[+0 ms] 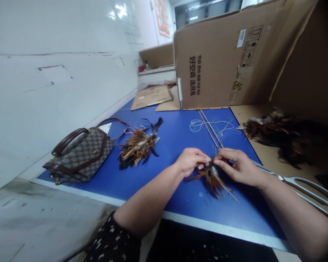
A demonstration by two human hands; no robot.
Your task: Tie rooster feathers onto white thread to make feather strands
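Note:
Both hands meet over the blue table (177,203). Between them hangs a small bunch of brown and orange feathers (213,181), its tips pointing toward me. My left hand (191,161) pinches the bunch's upper end with thumb and fingertips. From the other side my right hand (236,165) also pinches there, closed, at the root of the feathers. Just beyond the fingers lie two thin sticks (207,127), side by side. A pale thread (198,125) loops loosely across them, and a strand runs down toward my fingertips. What exactly sits between the fingertips is partly hidden.
A larger feather pile (138,147) lies left of my hands, beside a patterned handbag (83,154). Dark feathers (273,133) rest on cardboard at right. Large scissors (303,183) lie beside and partly behind my right forearm. A big cardboard box (215,69) stands at the back.

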